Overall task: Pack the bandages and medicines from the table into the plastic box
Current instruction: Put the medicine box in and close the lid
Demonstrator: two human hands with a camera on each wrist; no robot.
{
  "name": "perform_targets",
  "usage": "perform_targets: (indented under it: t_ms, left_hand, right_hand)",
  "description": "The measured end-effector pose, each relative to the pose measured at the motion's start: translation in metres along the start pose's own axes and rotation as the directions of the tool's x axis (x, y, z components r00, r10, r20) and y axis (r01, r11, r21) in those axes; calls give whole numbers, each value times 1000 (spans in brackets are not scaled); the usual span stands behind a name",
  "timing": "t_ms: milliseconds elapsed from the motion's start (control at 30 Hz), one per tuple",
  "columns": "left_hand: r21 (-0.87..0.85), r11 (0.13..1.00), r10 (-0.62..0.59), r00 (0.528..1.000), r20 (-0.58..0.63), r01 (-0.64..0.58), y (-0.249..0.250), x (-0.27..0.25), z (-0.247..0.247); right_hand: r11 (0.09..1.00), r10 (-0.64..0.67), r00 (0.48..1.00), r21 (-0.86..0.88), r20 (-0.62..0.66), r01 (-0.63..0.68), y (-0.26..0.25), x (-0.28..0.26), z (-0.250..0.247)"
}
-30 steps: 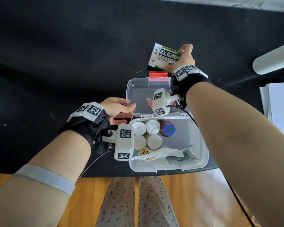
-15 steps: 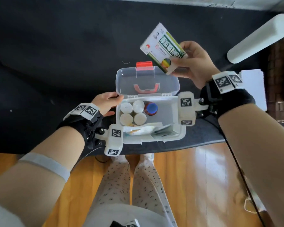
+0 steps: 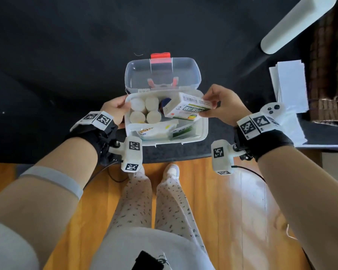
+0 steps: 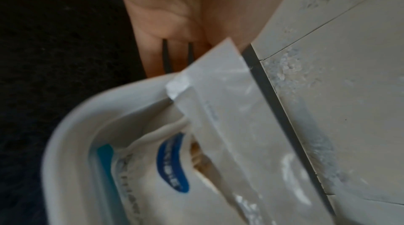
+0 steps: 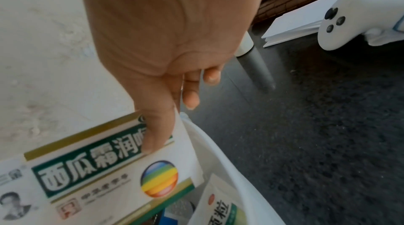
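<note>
So the black table (image 3: 66, 55) has the plastic box (image 3: 204, 131) sitting right at its near edge, clear lid (image 3: 162, 75) flipped back and standing open. Inside it's already pretty full: four white bandage rolls (image 3: 144, 111) standing on end at the back left, a blue-capped bottle (image 3: 165, 102) just peeking out next to them, and flat sachets (image 3: 154, 131) along the front.

The step in hand looks like dropping in a medicine carton. The right hand (image 3: 222, 106) pinches the green-and-white medicine box (image 3: 185, 110) by its end, thumb on the printed face, holding it tilted over the right half of the box, partly below the rim I think. The left hand (image 3: 115, 108) grips the box's left wall to steady it.

My guess for the next move: level the carton out, lay it down beside the rolls on top of the sachets, then let go. Might be a snug fit.
</note>
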State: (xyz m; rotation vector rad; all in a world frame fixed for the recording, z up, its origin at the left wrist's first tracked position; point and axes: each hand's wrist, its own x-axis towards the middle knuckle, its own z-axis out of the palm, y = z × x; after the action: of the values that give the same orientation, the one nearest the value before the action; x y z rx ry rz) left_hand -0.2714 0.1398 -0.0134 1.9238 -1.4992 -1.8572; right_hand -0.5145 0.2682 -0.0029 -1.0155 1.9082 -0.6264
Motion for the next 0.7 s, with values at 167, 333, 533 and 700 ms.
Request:
perform_targets:
  t_ms: [167,333,533,700]
  left_hand:
    - [-15,1000,-7,1000,-5,6,0,-1,0]
    - [4,1000,-14,1000,19,13,2,0,-2]
    - [-2,1000,-16,1000,-2,16,1,0,-2]
    - [-18,999,-36,999,-12,36,1,1,-1]
  right_hand:
    - [971,-29,999,-237,-27,22,-8,-5,2]
    - [893,-95,994,-445,-46,64,-7,0,7]
    - [810,-67,994,-586,-84,5,-11,-1,24]
    - [745,-102,993,-666,-63,35,-6,4,43]
